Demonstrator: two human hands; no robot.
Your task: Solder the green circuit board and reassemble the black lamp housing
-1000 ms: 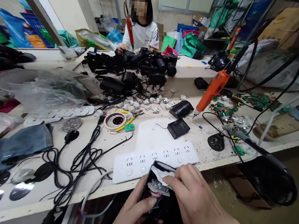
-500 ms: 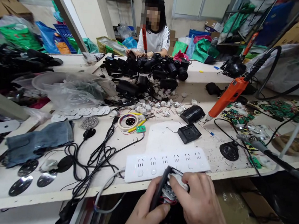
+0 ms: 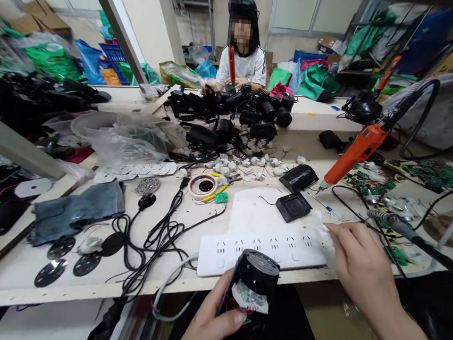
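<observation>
My left hand (image 3: 212, 318) is closed around an open black plastic housing (image 3: 262, 302) near the table's front edge. The housing has a round grey end at the top, a whitish clear part inside and thin red wires near my thumb. My right hand (image 3: 362, 258) reaches over the table to the right of the white power strip (image 3: 262, 253). Its thumb and fingertips are pinched together at a small whitish piece, which I cannot make out. Just beyond those fingertips lie a black square plastic part (image 3: 293, 206) and a curved black cover (image 3: 298, 177).
An orange electric screwdriver (image 3: 354, 153) hangs at the right, by a blue-tipped rod (image 3: 319, 201). A soldering iron (image 3: 416, 234) juts in from the right. Black cables (image 3: 160, 233) lie left of the strip. A person (image 3: 243, 59) sits opposite, behind heaped black housings (image 3: 252, 105).
My right hand has left the housing and moved right, over the table. The housing in my left hand has turned, so its round end and inside show. The view has shifted slightly.
</observation>
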